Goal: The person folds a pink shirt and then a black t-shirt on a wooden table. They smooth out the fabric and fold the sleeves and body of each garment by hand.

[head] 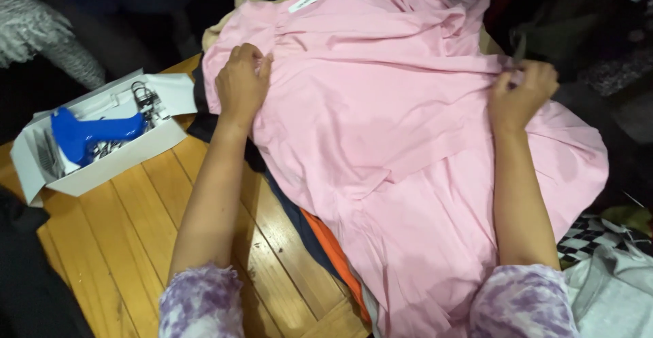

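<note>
Purple-mottled sleeves point(201, 302) nearest; left hand point(241, 83) and right hand point(520, 93) pinching pink garment point(394, 141) shut-fingered over wooden table point(129, 236), mid-spread, smoothing next.

Light falls from above onto the pink garment point(408, 127) and wooden table point(136, 222), both evenly bright; surroundings sink into near-black shadow. Soft shadows sit under the forearms. Focus is slightly soft, with mild blur on the right hand point(520, 96).

Pink garment point(408, 127) — soft matt cloth, smooth, lightly creased. Desk point(136, 229) — varnished wood planks, slight sheen, a few scuffs. White box point(102, 168): matt cardboard. Blue tool point(88, 132) inside: glossy plastic, beside shiny metal clips point(146, 100). Sleeves point(201, 304): mottled purple cloth.
</note>
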